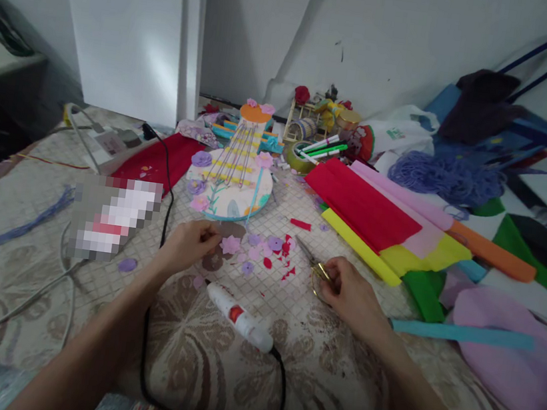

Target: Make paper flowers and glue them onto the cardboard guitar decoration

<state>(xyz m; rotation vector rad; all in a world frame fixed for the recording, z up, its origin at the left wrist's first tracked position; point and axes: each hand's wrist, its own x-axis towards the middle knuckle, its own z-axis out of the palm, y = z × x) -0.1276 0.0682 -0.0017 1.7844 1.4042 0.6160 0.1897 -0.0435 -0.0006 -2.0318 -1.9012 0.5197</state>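
Observation:
My left hand [192,243] is closed in a pinch beside the pink and purple paper flowers [230,245]; what its fingertips hold, if anything, is too small to make out. Gold-handled scissors [319,270] lie under the curled fingers of my right hand [341,282], blades pointing up and left. Small red paper scraps [287,273] are scattered between both hands. A white glue gun [239,316] with a red patch rests nearer to me. Behind the flowers is a decorated guitar-shaped craft [235,190] with strings and paper flowers on it.
Red paper [365,200], yellow paper [359,246] and blue yarn [446,177] lie on the right. A black cable [167,218] runs by my left forearm. Markers [324,146] stand at the back. A power strip [110,143] sits at the left.

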